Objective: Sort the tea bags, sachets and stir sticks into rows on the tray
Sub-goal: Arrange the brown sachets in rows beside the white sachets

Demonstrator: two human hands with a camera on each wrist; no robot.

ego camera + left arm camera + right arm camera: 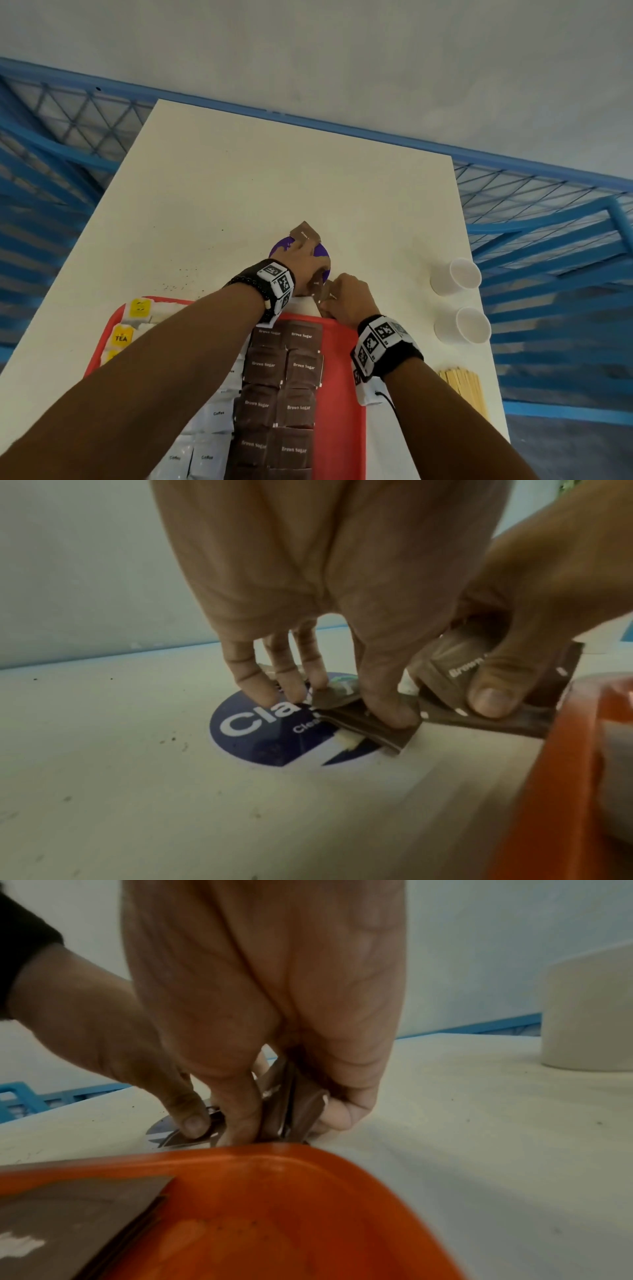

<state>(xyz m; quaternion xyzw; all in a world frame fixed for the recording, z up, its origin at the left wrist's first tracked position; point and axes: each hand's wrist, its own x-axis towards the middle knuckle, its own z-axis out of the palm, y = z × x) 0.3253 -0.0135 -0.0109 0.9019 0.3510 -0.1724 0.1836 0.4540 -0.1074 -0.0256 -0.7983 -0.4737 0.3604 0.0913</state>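
Both hands gather loose brown sugar sachets just beyond the tray's far edge.

The left hand point(301, 263) presses sachets point(363, 718) on a round purple sticker point(279, 248) at 12 o'clock; the right hand point(349, 296) pinches sachets point(298, 1104). On the red tray point(342, 394) lie brown sachet rows point(284, 387), white sachets point(205, 435) at 9 o'clock, tea bags point(130, 329) at 10. Stir sticks point(467, 387) lie on the bench point(219, 192) at 3.

At frame centre the left hand point(303, 265) presses on brown sachets point(306, 233) over a purple round sticker point(279, 247); the right hand point(347, 296) pinches another just beside it. Lower centre, a red tray point(342, 394) holds sachet rows; two white cups point(455, 277) stand right.
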